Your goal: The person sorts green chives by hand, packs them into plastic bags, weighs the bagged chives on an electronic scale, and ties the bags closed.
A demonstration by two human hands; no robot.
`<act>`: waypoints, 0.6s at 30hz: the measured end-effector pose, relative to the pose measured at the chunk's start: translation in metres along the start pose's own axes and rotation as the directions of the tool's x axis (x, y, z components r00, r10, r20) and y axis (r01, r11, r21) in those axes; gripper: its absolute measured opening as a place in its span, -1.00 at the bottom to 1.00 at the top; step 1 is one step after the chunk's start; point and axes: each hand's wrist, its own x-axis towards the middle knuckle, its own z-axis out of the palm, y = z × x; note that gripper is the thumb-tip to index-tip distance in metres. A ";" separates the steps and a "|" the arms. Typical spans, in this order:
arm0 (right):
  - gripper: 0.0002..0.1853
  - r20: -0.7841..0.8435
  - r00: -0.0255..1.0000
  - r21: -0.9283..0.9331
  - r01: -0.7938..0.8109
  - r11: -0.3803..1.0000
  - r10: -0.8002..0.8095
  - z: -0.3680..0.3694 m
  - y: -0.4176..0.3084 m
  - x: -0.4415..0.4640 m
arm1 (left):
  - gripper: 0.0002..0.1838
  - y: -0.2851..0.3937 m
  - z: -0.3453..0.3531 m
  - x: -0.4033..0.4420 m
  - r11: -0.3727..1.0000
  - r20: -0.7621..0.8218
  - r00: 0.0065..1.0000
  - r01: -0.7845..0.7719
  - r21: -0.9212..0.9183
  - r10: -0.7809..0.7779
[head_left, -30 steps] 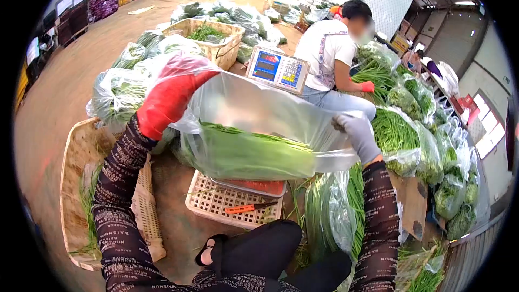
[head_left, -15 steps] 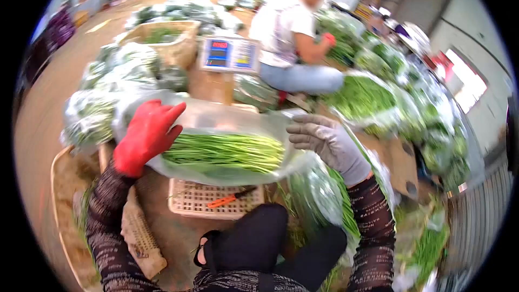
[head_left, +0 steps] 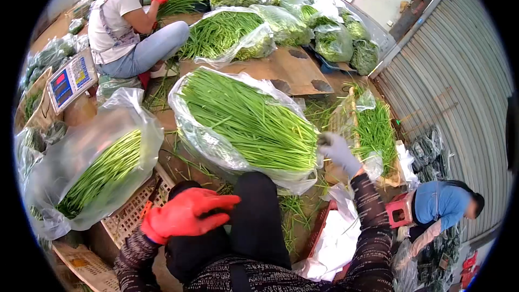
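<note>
My left hand [head_left: 189, 213], in a red glove, hovers over my lap with its fingers apart and nothing in it. My right hand [head_left: 338, 150], in a grey glove, is at the right end of a large heap of long green chives [head_left: 243, 119]. Its fingers look loosely bent and touch or nearly touch the chive ends; blur hides the exact contact. An open clear plastic bag [head_left: 203, 143] surrounds that heap. To the left, a smaller bundle of chives [head_left: 102, 176] lies in another open plastic bag [head_left: 48, 184].
An orange-handled knife [head_left: 146, 209] lies on a crate [head_left: 127, 219] by my left forearm. A digital scale [head_left: 70, 81] stands at the left. One person [head_left: 119, 32] sits ahead; another [head_left: 440, 205] bends at the right. Bagged greens [head_left: 332, 43] line the back. A basket [head_left: 354, 119] stands right.
My view has swung right. My left hand has come away from the smaller bag and down over my lap. My right hand has moved to the end of the large chive heap.
</note>
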 end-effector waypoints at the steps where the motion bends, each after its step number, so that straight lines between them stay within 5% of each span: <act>1: -0.51 -0.001 1.000 0.006 0.001 1.000 -0.001 0.012 0.010 -0.004 | -0.52 -0.007 0.017 0.011 0.998 0.015 1.000 -0.023 -0.060 0.024; 3: -0.33 0.007 0.972 -0.330 0.224 0.917 -0.235 0.033 0.024 -0.004 | -0.51 -0.020 0.050 0.034 0.982 0.024 0.994 -0.101 -0.158 0.106; 5: -0.21 0.028 0.970 -0.362 0.235 0.902 -0.241 0.050 0.033 0.008 | -0.50 -0.016 0.073 0.060 0.971 0.020 0.988 -0.149 -0.185 0.156; 8: 0.01 0.047 0.945 -0.486 0.306 0.819 -0.325 0.069 0.054 0.025 | -0.45 -0.008 0.103 0.101 0.990 -0.041 0.997 0.062 -0.126 -0.068; 10: 0.09 0.133 0.978 -0.632 0.209 0.746 -0.162 0.066 0.038 0.022 | -0.34 -0.023 0.133 0.118 0.970 -0.178 0.984 0.050 0.238 -0.008; 15: -0.25 0.201 0.957 -0.688 0.290 0.665 -0.209 0.071 0.032 0.006 | -0.30 -0.045 0.168 0.135 0.855 -0.202 0.979 0.083 0.513 0.026; 18: -0.24 0.118 0.968 -0.656 0.245 0.714 -0.223 0.085 0.043 0.000 | -0.31 -0.051 0.175 0.136 0.799 -0.155 0.988 0.074 0.596 0.024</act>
